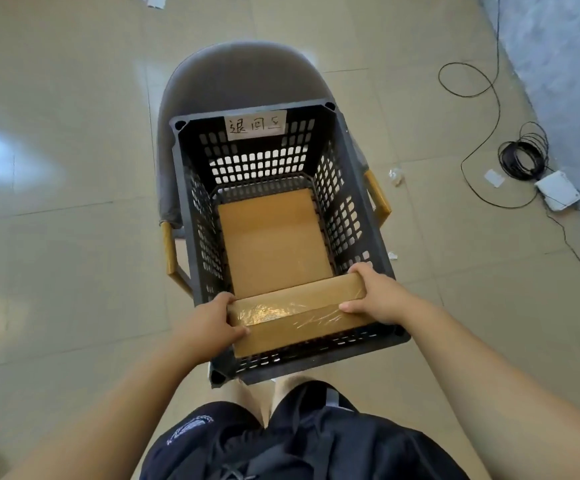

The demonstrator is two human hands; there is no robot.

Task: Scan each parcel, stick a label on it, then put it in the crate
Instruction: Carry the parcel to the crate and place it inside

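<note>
so your left hand (212,322) and right hand (373,296) grip the box (295,313) by its two ends, fingers curled round; between them it sits inside the crate (191,188), against its near wall.

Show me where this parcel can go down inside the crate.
Free: the flat brown cardboard surface on the crate floor, bordered by the far wall, both side walls and the parcel. Crowded: the near end, where the left hand and right hand grip the parcel by the near wall.
</note>
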